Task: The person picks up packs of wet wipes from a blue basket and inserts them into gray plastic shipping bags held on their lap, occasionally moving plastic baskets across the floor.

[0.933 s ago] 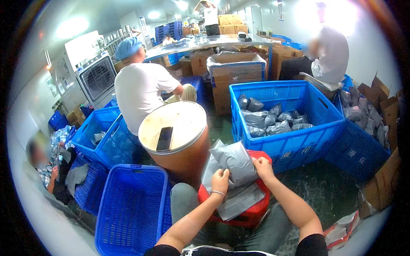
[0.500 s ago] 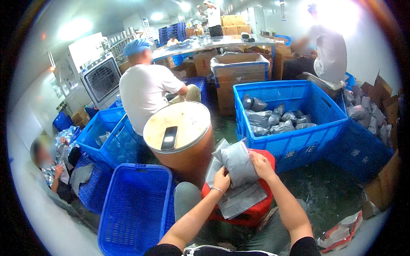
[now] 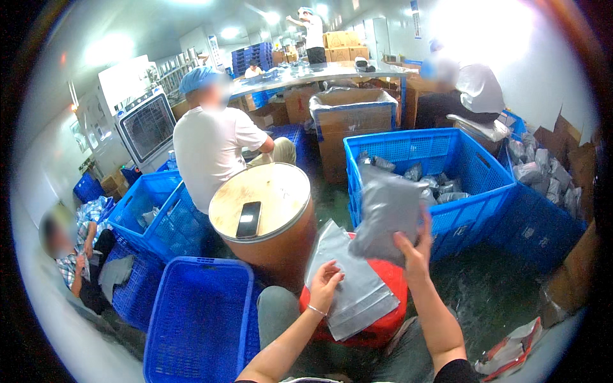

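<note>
Right hand [image 3: 414, 250] is raised above the lap, fingers closed on the lower edge of a filled grey pouch [image 3: 387, 218], which is held up tilted in front of the near wall of the big crate [image 3: 408, 150]. That blue crate holds more grey pouches [image 3: 426, 180]. Left hand [image 3: 325, 283] lies on a stack of flat grey bags [image 3: 351, 284], fingers loosely curled with their tips touching the top bag; a thin bracelet sits on the wrist. The stack rests on a red stool [image 3: 389, 319] just ahead of the person's knees. Left of the stool stands a brown drum [image 3: 268, 214] with a dark phone [image 3: 248, 219] lying flat on its lid. An empty-looking blue crate [image 3: 199, 319] is at lower left, touching or nearly touching the drum's base; which cannot be told. Beyond the drum a person in a white shirt [image 3: 211, 150] sits facing away. Another seated person [image 3: 67, 252] is at the far left edge. Cardboard boxes [image 3: 348, 118] stand behind the big crate.
</note>
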Action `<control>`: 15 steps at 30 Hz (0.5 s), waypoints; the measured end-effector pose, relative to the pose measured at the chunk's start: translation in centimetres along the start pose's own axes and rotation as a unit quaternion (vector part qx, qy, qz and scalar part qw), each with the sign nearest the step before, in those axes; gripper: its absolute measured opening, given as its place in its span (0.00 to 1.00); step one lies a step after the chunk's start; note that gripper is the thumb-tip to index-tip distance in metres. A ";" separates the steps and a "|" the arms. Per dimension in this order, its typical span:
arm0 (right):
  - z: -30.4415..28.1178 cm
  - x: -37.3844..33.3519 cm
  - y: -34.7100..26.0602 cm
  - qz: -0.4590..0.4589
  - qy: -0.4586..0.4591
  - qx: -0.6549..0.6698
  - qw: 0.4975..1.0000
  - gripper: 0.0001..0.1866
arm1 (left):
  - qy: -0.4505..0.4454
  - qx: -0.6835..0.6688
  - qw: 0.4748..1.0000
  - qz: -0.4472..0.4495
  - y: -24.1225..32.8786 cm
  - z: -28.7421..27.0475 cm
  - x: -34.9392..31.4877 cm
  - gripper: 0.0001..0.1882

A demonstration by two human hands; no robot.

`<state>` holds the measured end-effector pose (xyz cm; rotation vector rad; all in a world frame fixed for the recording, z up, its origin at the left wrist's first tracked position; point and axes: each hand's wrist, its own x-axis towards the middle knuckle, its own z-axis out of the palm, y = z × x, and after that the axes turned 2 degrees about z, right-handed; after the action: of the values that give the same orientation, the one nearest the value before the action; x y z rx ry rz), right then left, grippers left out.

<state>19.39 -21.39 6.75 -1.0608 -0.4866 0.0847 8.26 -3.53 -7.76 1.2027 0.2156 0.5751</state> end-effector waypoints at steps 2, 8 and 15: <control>-0.7 -0.3 -1.8 -0.217 0.135 -0.176 0.951 0.49 | -0.033 0.057 0.998 0.006 -1.0 -0.4 0.2 0.16; -3.7 3.1 -4.4 -0.585 0.373 -0.436 0.573 0.50 | -0.051 0.082 0.995 -0.022 -0.6 -0.3 -0.2 0.14; -2.5 4.0 2.0 -0.234 0.123 -0.655 0.707 0.38 | -0.064 0.060 0.995 -0.048 -1.0 -0.7 -0.4 0.13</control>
<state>24.30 -21.25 5.48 -2.2615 -0.5396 -1.0076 7.91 -3.43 -9.04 1.3329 0.2004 0.4042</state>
